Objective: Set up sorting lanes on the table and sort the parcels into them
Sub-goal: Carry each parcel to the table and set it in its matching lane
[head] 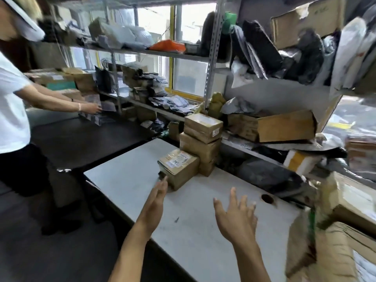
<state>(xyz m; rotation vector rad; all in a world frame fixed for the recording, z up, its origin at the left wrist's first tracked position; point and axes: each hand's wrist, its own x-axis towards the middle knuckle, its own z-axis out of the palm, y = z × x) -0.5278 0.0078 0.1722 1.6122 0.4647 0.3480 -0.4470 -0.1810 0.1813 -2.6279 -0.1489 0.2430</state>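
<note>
1. head view: the left hand (155, 202) reaches forward over the white table (130, 180), fingers straight and together, holding nothing. its fingertips are at the near lower corner of a taped cardboard parcel (179, 167); blur hides whether they touch it.
2. the right hand (237, 215) hovers above the table nearer the camera, fingers spread and relaxed, empty, well apart from that parcel and to its right.
3. the parcel lies flat on the table with a white label on top, its far side against a stack of brown boxes (202, 139) standing at the table's back edge, next to the shelving.
4. a dark round hole (267, 198) sits in the tabletop to the right of the right hand.
5. at the right edge, more cartons (345, 237) crowd the table end; they are cut off by the frame and smeared by motion, so their labels cannot be read.
6. metal shelves (211, 58) behind hold heaped grey, black and white mailer bags and an open carton (284, 127); most are too blurred to tell apart.
7. on the left, another person in a white shirt (12, 110) reaches both hands toward packets at the far end of a dark table (77, 141); what they hold is unclear.
</note>
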